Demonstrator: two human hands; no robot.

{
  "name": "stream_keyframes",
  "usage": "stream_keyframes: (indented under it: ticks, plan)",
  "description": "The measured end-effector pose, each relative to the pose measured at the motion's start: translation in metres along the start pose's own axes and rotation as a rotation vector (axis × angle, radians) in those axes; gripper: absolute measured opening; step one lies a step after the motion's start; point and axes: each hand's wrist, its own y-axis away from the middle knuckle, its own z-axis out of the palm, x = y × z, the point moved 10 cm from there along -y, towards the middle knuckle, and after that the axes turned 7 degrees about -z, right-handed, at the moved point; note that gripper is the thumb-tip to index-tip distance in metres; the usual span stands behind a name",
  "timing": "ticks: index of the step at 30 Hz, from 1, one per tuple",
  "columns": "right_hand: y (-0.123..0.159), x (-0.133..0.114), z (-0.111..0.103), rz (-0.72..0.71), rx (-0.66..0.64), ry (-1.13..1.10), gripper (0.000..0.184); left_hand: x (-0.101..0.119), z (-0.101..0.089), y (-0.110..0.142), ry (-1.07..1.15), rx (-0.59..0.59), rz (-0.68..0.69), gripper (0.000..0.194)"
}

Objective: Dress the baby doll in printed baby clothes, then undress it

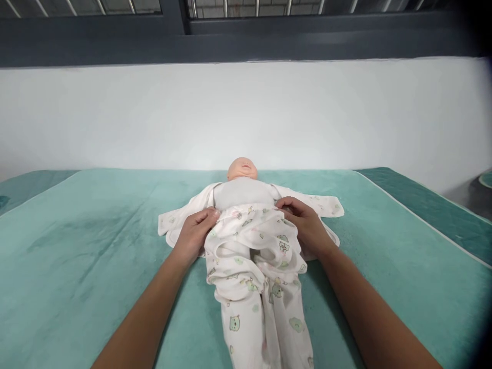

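Note:
A baby doll (242,168) lies on its back, head away from me. White baby pants (265,297) printed with small green animals cover its legs and reach up to its belly, bunched in folds around the hips. My left hand (197,230) pinches the waistband at the doll's left-hand side in view. On the opposite side my right hand (305,223) has its fingers curled over the waistband's edge. A white baby jacket (326,205) lies spread open beneath the doll, its sleeves stretched out to both sides. The doll's chest (244,192) is uncovered by the jacket.
A teal mat (96,246) lies under everything, with a darker green border strip (430,215) at the right. Behind it rises a white wall (230,113), topped by a dark window frame (307,43) with metal bars. A dark object stands at the far right edge.

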Motion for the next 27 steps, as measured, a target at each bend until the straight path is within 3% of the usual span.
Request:
stream_keyframes:
  ticks: [5,8,13,18,27]
  plan:
    - [-0.007,-0.014,0.003,-0.078,-0.106,0.076,0.022,0.01,0.009,0.004,-0.172,-0.134,0.057,0.025]
    - [-0.007,-0.013,0.007,-0.036,-0.134,0.047,0.023,0.013,0.01,0.004,-0.192,-0.152,0.055,0.021]
    - [-0.006,-0.011,0.011,-0.044,-0.129,0.008,0.021,0.028,0.011,0.006,-0.218,-0.136,0.196,0.02]
    - [-0.009,-0.008,0.01,-0.076,-0.063,0.029,0.022,0.027,0.006,0.006,-0.208,-0.05,0.212,0.018]
    - [-0.04,0.006,-0.005,-0.128,0.118,0.385,0.019,0.02,-0.014,-0.023,-0.295,0.306,0.185,0.022]
